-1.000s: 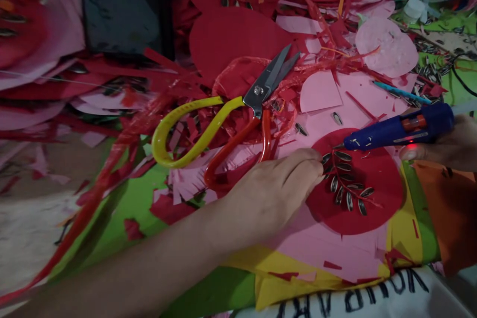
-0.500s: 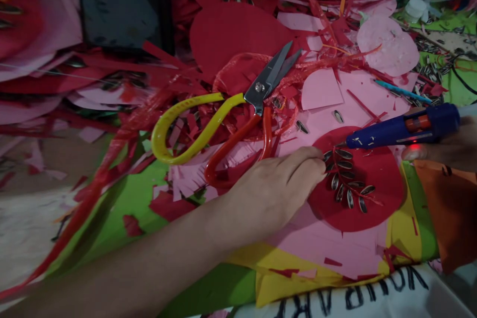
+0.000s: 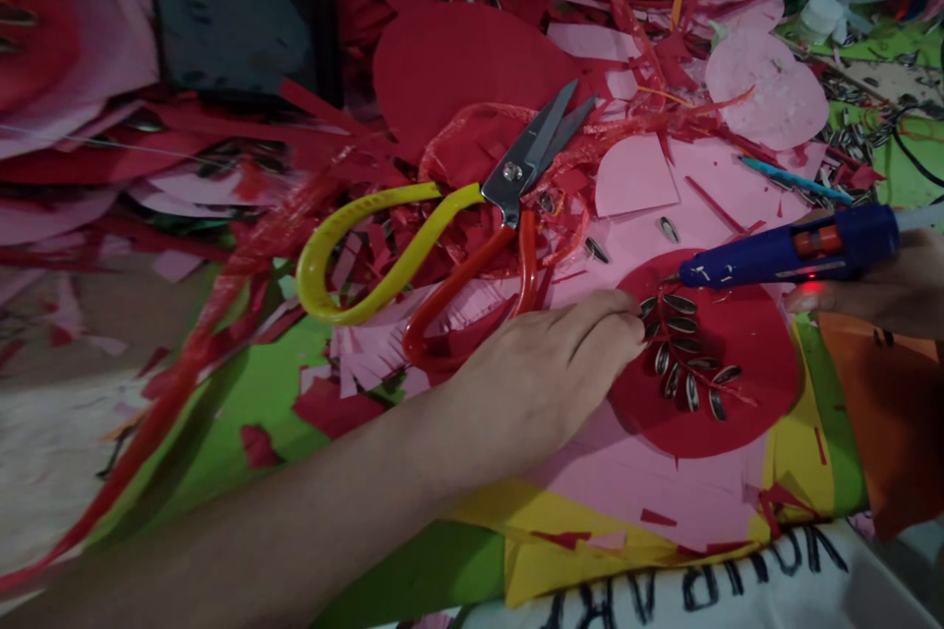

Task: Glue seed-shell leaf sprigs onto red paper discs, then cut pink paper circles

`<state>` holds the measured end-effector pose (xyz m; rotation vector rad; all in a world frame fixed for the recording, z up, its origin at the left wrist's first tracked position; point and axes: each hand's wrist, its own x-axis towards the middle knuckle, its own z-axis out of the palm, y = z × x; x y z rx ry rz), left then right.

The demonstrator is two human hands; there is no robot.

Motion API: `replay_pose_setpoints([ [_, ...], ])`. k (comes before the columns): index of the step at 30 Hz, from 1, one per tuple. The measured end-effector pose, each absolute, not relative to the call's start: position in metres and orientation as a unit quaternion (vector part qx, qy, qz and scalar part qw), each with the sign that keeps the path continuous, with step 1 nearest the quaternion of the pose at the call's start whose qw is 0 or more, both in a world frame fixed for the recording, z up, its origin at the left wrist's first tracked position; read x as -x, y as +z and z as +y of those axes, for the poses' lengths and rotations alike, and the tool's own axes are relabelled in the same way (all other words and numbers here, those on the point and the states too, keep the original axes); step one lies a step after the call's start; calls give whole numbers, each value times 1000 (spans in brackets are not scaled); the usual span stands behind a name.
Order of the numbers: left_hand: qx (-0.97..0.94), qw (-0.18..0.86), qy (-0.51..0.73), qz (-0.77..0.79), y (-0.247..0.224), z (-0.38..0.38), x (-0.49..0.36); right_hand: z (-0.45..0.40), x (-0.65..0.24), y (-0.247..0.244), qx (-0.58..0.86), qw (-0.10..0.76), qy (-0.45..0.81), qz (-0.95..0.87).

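Note:
A red paper disc [image 3: 767, 364] lies on pink paper, with seed shells [image 3: 691, 391] set leaf-like along a red stem. My left hand [image 3: 542, 378] rests at the disc's left edge, fingers pressed together beside the upper shells; what they pinch, if anything, is hidden. At the right edge my right hand [image 3: 877, 290], partly cut off, is closed around a blue glue gun [image 3: 782, 251] with a small red light. The gun's tip is over the disc's upper left part, close to the stem's top.
Scissors [image 3: 508, 179] with yellow and red handles lie slightly open beyond my left hand. Red paper pieces [image 3: 464, 69], a dark flat panel [image 3: 236, 10], a teal stick [image 3: 796, 179] and an orange sheet [image 3: 885, 413] lie around. Loose seeds are at the right.
The glue gun and my right hand have shifted slightly to the left, the tip nearer the stem's top. My left hand has barely moved.

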<state>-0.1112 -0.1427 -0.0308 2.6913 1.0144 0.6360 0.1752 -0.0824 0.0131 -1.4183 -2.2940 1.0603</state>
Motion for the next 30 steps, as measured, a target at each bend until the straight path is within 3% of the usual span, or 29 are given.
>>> replay_pose_setpoints([
  [7,-910,99,211,342,-33,-142,111,-82,-178,12,463,133,392,-784],
  [12,-909,102,209,345,-31,-142,111,-83,-176,10,487,77,368,-788],
  [25,-914,72,228,329,-33,-141,111,-80,-177,15,342,170,272,-883],
  [30,-913,76,231,328,-32,-141,111,-80,-173,14,376,161,259,-875],
])
